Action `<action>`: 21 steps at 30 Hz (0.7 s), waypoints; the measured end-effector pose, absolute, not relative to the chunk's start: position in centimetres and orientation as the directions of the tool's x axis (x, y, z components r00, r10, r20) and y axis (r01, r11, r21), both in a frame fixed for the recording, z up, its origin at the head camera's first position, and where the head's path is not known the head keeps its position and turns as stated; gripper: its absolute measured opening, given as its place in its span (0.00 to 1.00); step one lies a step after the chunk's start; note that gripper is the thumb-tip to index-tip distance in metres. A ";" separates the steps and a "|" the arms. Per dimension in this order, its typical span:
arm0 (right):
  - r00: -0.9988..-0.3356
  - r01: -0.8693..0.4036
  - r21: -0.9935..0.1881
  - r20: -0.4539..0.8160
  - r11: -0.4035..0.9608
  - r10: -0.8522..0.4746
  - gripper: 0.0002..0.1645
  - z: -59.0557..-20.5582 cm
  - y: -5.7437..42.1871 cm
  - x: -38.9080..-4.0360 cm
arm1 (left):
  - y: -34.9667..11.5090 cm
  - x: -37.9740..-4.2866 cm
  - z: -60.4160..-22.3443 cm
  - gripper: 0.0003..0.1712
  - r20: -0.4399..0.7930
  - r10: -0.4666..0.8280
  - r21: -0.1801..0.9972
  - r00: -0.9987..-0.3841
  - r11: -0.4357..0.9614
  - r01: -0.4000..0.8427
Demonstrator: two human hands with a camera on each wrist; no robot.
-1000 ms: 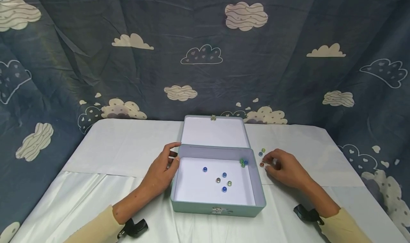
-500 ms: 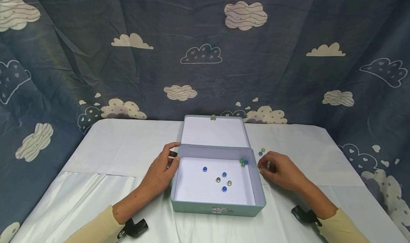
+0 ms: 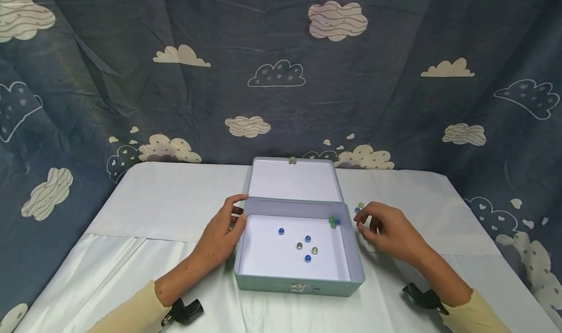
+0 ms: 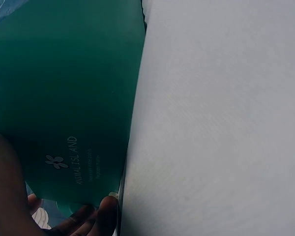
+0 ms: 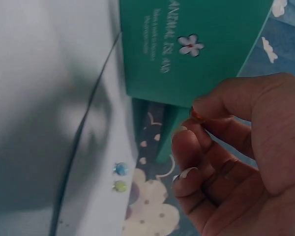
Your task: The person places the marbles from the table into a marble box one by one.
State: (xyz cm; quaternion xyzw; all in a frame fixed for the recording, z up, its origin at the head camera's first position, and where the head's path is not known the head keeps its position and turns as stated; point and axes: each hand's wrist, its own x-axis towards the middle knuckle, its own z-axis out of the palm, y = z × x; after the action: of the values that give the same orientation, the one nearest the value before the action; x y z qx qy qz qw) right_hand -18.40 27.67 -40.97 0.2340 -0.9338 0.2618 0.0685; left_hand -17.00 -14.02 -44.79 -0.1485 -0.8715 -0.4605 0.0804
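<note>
A green tin box (image 3: pixel 300 286) stands with its hinged lid (image 3: pixel 295 179) laid back, its inside pale. Several glass marbles lie in it: blue ones such as the blue marble (image 3: pixel 281 231), and green ones bunched at the back right. My left hand (image 3: pixel 219 235) rests against the box's left side, thumb at the rim and forefinger at the rear corner. Right of the box, my right hand (image 3: pixel 391 233) pinches a red marble (image 5: pixel 194 114) between thumb and forefinger, raised above the cloth. Beyond those fingers a blue marble (image 5: pixel 120 169) and a yellow-green marble (image 5: pixel 119 186) sit on the table.
White cloth (image 3: pixel 175 191) covers the table, with a fold line running across it. A dark curtain (image 3: pixel 281 40) printed with clouds hangs behind. Black wrist cameras are strapped to both forearms.
The red marble, on the cloth a second ago, is now between my right thumb and forefinger. That hand first moved left to the box wall, then rose slightly. My left hand has stayed put.
</note>
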 end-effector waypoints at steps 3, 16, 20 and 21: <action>-0.875 -0.484 -0.451 0.266 0.750 -0.405 0.15 -40.6 27.4 -18.1 | -14.1 -17.0 -44.8 0.28 0.275 0.185 0.781 -0.943 0.529 0.332; -0.836 -0.543 -0.434 0.364 0.719 -0.411 0.20 -39.0 26.0 -16.5 | -14.0 -17.0 -44.8 0.27 0.276 0.186 0.782 -0.943 0.528 0.333; -0.838 -0.542 -0.444 0.345 0.713 -0.422 0.21 -38.5 25.3 -15.9 | -14.0 -16.9 -44.8 0.27 0.277 0.183 0.779 -0.943 0.532 0.332; -0.839 -0.542 -0.448 0.340 0.711 -0.426 0.22 -38.4 25.1 -15.7 | -14.0 -16.9 -44.8 0.27 0.277 0.183 0.779 -0.944 0.532 0.331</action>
State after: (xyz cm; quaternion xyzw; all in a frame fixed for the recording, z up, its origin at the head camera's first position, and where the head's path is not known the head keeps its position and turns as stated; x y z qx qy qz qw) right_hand -15.73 25.07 -38.43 0.2635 -0.9187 0.2742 0.1062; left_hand -16.95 -14.04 -44.79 -0.1474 -0.8714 -0.4608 0.0807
